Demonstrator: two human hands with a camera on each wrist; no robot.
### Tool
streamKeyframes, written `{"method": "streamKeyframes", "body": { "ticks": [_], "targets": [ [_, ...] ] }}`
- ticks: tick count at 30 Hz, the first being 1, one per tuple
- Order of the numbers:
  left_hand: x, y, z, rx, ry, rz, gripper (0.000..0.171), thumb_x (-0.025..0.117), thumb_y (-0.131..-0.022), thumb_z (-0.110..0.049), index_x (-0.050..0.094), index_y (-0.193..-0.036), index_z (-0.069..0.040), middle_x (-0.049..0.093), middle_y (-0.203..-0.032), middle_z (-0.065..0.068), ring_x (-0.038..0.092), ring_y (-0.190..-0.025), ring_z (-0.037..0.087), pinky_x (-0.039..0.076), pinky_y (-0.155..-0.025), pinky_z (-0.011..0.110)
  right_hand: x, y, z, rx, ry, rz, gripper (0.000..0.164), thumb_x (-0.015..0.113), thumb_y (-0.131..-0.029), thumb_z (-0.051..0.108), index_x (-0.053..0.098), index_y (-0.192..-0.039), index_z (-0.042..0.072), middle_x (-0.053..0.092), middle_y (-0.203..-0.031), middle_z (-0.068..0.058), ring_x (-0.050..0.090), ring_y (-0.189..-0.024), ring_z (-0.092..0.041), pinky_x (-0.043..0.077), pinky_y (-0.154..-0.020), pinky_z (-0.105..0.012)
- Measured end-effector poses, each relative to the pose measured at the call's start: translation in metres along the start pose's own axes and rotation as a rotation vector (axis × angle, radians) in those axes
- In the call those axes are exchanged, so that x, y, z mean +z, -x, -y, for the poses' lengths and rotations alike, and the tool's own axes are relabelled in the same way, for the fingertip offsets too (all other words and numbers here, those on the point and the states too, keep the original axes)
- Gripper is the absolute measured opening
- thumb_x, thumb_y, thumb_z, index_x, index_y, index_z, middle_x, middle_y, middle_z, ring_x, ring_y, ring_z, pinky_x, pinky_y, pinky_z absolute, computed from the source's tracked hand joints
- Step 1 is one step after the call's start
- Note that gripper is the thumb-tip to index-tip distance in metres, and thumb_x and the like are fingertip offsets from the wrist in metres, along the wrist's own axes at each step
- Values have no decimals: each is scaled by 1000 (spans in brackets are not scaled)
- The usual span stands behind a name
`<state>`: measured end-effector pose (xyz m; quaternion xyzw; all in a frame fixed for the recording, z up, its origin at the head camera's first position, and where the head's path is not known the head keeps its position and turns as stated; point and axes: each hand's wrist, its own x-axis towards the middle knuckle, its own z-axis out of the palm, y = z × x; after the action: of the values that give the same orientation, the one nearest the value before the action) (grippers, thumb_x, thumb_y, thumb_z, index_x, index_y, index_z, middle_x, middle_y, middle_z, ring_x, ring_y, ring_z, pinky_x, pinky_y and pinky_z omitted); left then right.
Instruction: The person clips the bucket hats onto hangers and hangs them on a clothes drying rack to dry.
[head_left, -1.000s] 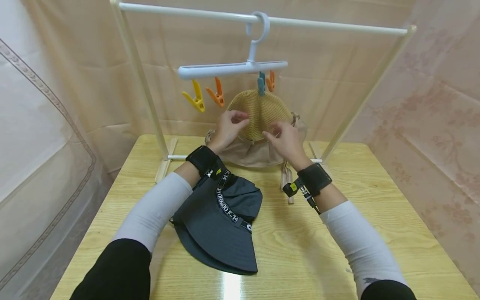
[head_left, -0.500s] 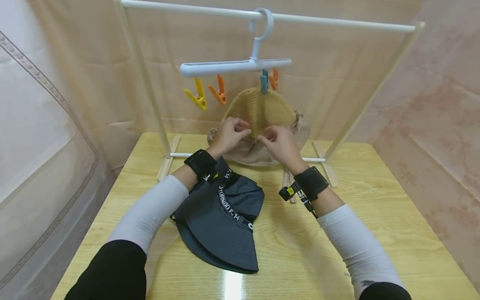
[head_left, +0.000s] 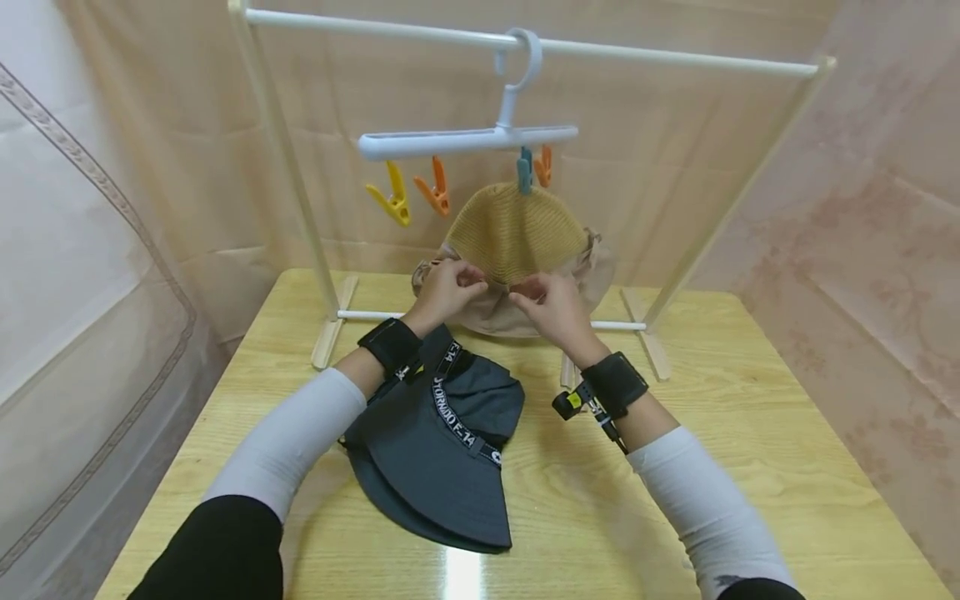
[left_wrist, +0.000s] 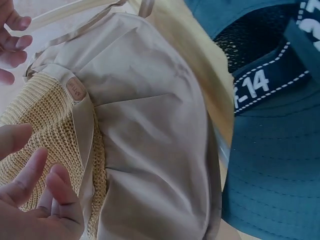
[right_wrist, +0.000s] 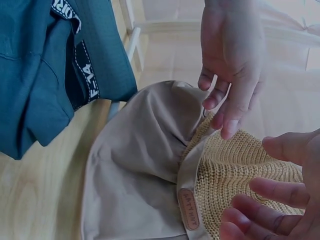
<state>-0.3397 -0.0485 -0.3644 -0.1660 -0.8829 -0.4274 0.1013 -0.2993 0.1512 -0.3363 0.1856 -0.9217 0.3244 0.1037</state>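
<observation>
A sun hat (head_left: 525, 229) with a woven straw crown and a beige cloth brim hangs upside-down-looking from a blue clothespin (head_left: 524, 172) under a pale blue hanger (head_left: 450, 143). In front of its lower crown are my left hand (head_left: 447, 292), on the left, and my right hand (head_left: 557, 310), on the right. Both have loosely bent fingers with nothing between them. The right wrist view shows the hat's band with a small brown label (right_wrist: 189, 209), near the right hand's parted fingers (right_wrist: 280, 192). A dark bucket hat (head_left: 442, 458) lies folded on the table, below the left forearm.
The hanger hooks over the white bar (head_left: 660, 54) of a rack standing on wooden feet (head_left: 647, 337). Yellow (head_left: 392, 198) and orange clothespins (head_left: 435, 187) dangle from the hanger's left; another orange clothespin (head_left: 543, 167) hangs right. Cloth curtains (head_left: 847, 250) surround the wooden table (head_left: 750, 467).
Both hands have moved down along the front of the sun hat, from mid crown to the band. The hat still hangs from the blue clothespin, and the dark bucket hat has stayed in place.
</observation>
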Motion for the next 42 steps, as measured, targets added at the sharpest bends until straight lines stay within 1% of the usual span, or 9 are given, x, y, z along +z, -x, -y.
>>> {"method": "streamKeyframes", "body": {
  "ticks": [7, 11, 16, 19, 22, 26, 33, 40, 42],
  "targets": [
    [0, 9, 6, 4, -12, 19, 23, 68, -92, -19, 70, -109, -4, 68, -109, 13, 62, -99, 28, 50, -86, 41, 5, 6, 2, 27, -12, 40, 36, 64, -95, 29, 66, -118, 1, 69, -109, -15, 65, -92, -29, 53, -76, -42],
    [1, 13, 8, -23, -20, 39, 24, 67, -93, -20, 70, -111, -3, 68, -111, 14, 64, -100, 28, 51, -86, 41, 7, 9, 2, 38, -10, 60, 37, 64, -95, 29, 64, -120, 2, 68, -110, -15, 64, -92, -28, 53, -74, -41],
    [4, 18, 11, -52, -44, 101, 28, 66, -94, -21, 68, -115, -3, 68, -116, 14, 63, -108, 29, 51, -92, 42, 11, 14, 1, 55, 0, 112, 39, 63, -95, 30, 63, -123, 2, 68, -106, -15, 65, -90, -28, 53, -71, -39],
    [4, 21, 14, -80, -51, 133, 30, 65, -94, -22, 66, -118, -4, 67, -120, 13, 62, -111, 30, 51, -93, 43, 14, 17, -1, 52, 10, 139, 41, 63, -95, 31, 63, -123, 1, 68, -106, -17, 65, -91, -30, 53, -72, -40],
    [5, 22, 16, -93, -63, 138, 30, 66, -94, -21, 66, -118, -4, 67, -119, 13, 63, -111, 29, 51, -93, 42, 14, 19, -5, 49, 24, 148, 40, 64, -95, 30, 63, -122, 0, 67, -107, -17, 64, -93, -31, 53, -74, -42],
    [10, 24, 18, -82, -83, 141, 27, 67, -93, -20, 68, -114, -4, 68, -115, 14, 64, -107, 28, 51, -92, 41, 17, 22, -11, 67, 30, 166, 40, 64, -95, 31, 64, -122, 2, 67, -107, -17, 64, -93, -30, 52, -73, -40],
    [18, 34, 20, -99, -170, 211, 32, 67, -93, -28, 67, -117, -7, 62, -119, 14, 60, -106, 30, 50, -88, 42, 25, 31, -13, 105, 34, 228, 39, 64, -94, 33, 64, -123, 6, 68, -105, -15, 64, -81, -24, 49, -62, -31],
    [19, 34, 23, -80, -201, 231, 34, 68, -92, -29, 67, -117, -7, 62, -119, 15, 60, -106, 30, 50, -89, 43, 31, 37, -15, 112, 67, 242, 41, 65, -93, 33, 64, -123, 5, 68, -106, -16, 65, -86, -27, 51, -64, -34],
    [19, 36, 26, -87, -212, 256, 35, 69, -91, -27, 66, -119, -7, 63, -120, 15, 60, -108, 30, 49, -91, 44, 34, 40, -16, 113, 67, 252, 42, 66, -93, 33, 64, -123, 5, 68, -106, -16, 65, -87, -28, 51, -65, -35]
  ]
}}
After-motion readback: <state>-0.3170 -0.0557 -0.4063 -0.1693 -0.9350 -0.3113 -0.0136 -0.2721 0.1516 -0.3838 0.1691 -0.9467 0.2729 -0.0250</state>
